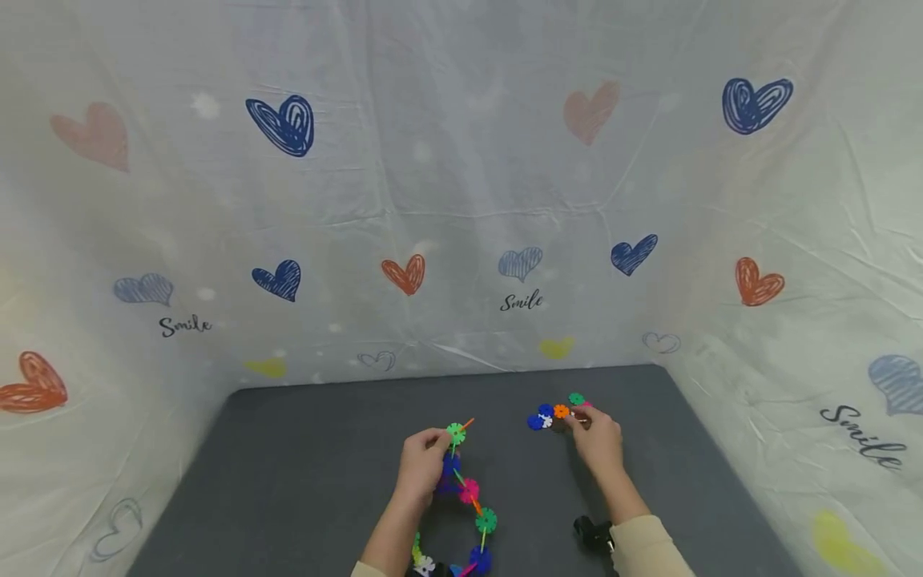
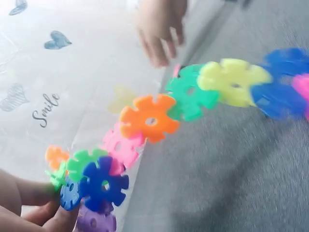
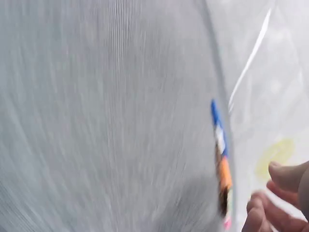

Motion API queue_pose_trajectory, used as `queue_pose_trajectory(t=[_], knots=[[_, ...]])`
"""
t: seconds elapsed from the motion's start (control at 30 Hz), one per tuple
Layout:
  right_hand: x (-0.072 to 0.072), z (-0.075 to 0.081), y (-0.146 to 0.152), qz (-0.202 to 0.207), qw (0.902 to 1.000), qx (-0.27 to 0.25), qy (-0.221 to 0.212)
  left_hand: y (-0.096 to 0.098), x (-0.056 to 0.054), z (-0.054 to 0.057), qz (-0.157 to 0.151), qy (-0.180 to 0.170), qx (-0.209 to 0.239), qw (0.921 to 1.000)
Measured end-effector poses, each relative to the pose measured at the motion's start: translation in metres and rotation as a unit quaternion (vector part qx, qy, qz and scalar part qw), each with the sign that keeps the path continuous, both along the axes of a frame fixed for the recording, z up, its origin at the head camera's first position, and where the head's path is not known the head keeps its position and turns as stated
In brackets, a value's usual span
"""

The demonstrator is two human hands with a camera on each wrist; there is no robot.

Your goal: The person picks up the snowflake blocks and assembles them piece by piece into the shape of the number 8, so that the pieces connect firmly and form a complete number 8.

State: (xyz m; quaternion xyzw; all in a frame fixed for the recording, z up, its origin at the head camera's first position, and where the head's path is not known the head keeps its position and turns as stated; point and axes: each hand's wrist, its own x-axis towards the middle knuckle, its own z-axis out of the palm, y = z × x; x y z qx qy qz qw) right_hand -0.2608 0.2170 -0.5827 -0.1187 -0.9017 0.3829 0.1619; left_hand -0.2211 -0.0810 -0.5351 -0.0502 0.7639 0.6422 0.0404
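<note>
We have a chain of notched snowflake discs point(image 1: 469, 490) in front of us, at the dark gray counter point(image 1: 324, 465). Our left hand point(image 1: 421, 465) holds the far end of it — thumb and fingers pinch close by the light-green disc point(image 1: 455, 433), and a thin orange disc point(image 1: 468, 423) pokes out past it. That looks like a good grip, since it leaves the end disc bare. The chain curves back toward us, so we should hold this end steady and not tug, or a joint may pop loose.

Our right hand point(image 1: 600, 442) is at the little pile of loose discs point(image 1: 561, 411), near the back edge of the counter. Its grip is loose, with thumb and fingers a bit apart, and we see nothing between them from the right wrist.

To take a disc well, we should pinch just its rim, so the others don't slide and one slot is left free. To join two discs, it would help to turn one crosswise, match slot to slot and press straight — a slanted push could bend the teeth.
</note>
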Motion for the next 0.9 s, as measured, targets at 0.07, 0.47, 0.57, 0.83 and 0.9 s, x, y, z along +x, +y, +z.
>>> queue_pose_trajectory(t=[0.07, 0.47, 0.57, 0.83, 0.9], knots=[[-0.005, -0.005, 0.010, -0.013, 0.9990, 0.017, -0.039, -0.001, 0.001, 0.001, 0.001, -0.006, 0.056, 0.9984], [-0.010, -0.016, 0.019, -0.006, 0.9944, 0.040, -0.098, 0.004, 0.000, 0.003, -0.045, -0.035, 0.184, 0.9813], [-0.010, -0.015, 0.020, -0.003, 0.9955, 0.035, -0.087, 0.005, 0.000, 0.006, -0.056, -0.036, 0.180, 0.9814], [-0.013, -0.018, 0.023, 0.002, 0.9956, 0.038, -0.086, 0.005, 0.002, 0.011, -0.066, -0.019, 0.157, 0.9852], [-0.011, -0.017, 0.024, 0.001, 0.9951, 0.031, -0.094, 0.006, 0.002, 0.011, -0.071, -0.015, 0.171, 0.9826]])
